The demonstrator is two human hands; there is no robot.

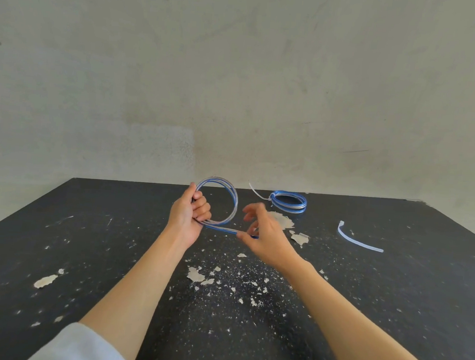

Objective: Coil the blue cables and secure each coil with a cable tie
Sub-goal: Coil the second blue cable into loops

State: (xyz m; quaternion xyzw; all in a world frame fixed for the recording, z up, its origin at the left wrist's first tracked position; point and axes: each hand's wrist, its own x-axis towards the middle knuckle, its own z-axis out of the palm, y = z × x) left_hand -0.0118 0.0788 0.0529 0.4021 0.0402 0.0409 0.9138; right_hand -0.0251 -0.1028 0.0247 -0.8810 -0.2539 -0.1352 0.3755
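White sleeves (84, 346) pushed up at the bottom edge, bare forearms reaching forward over a black worktop (57, 251) flecked with pale chips and dust. Held above the worktop, roughly centre: a blue cable (230, 204), clear-jacketed with blue and silvery strands showing through, wound into a few round loops standing nearly upright. Left hand (189, 215) curled tight around the left side of the loops, thumb up along the top curve, fingers folded over where the turns cross. From that grip, a short straight tail of the same cable running rightward to the right hand (263, 232). Right hand pinching the tail's end between thumb and a fingertip, other fingers spread loose and slightly blurred. Hands apart, joined only by that stretch of cable.

Further back and to the right, near the far edge of the worktop: a finished coil (288, 202), flattened oval of several blue-and-clear turns, lying flat, cinched at its left end by a white tie (255, 191) with its tail sticking up and left. Well apart from both, on the right: a loose cable tie (358, 239), translucent white, gently curved, head end toward the back, lying flat and untouched. Behind everything, a plain grey plaster wall (237, 81), scuffed and patchy.
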